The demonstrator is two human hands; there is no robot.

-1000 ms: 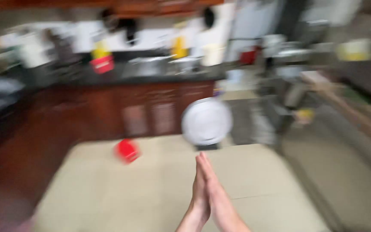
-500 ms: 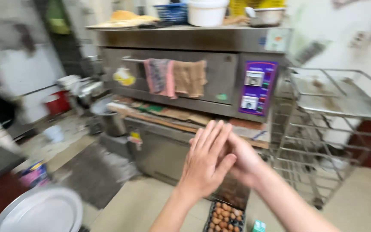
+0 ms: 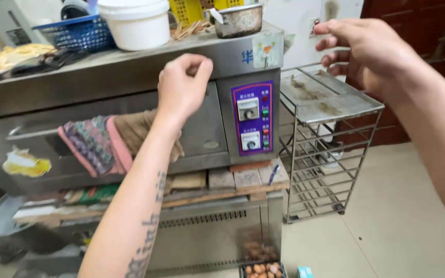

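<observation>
A: While the person faced the steel oven [image 3: 104, 98], where were the two hands?

B: Both were raised in the air and well apart. The left hand [image 3: 181, 87] hung in front of the oven's upper edge, its fingers [image 3: 194, 64] curled loosely into a fist that held nothing. The right hand [image 3: 369, 54] was up beside the metal rack [image 3: 330, 103], above its top tray, fingers bent and half open, also holding nothing.

A: What lay nearest the left hand?

B: The oven door, with two cloths [image 3: 106, 141] draped over its handle, one patterned with a pink edge, one brown. Just right of the wrist sat the purple control panel [image 3: 253, 118] with its dials and small lights.

A: And on top of the oven?

B: A white bucket [image 3: 136, 23], a blue basket [image 3: 75, 33] to its left, a dented metal pot [image 3: 239, 19] to its right, and yellow crates [image 3: 202, 9] behind. Flat breads [image 3: 6, 55] rested at the far left edge.

A: Anything lower down?

B: Bricks and wooden boards [image 3: 222, 180] were wedged between the oven and the steel cabinet [image 3: 207, 231] beneath it. On the tiled floor [image 3: 387, 226], a tray of brown eggs [image 3: 262, 270] stood at the bottom edge of the view, with a small teal box [image 3: 305, 272] just beside it.

A: Did either hand touch the rack or the oven?

B: Neither appeared to; both hovered free.
</observation>
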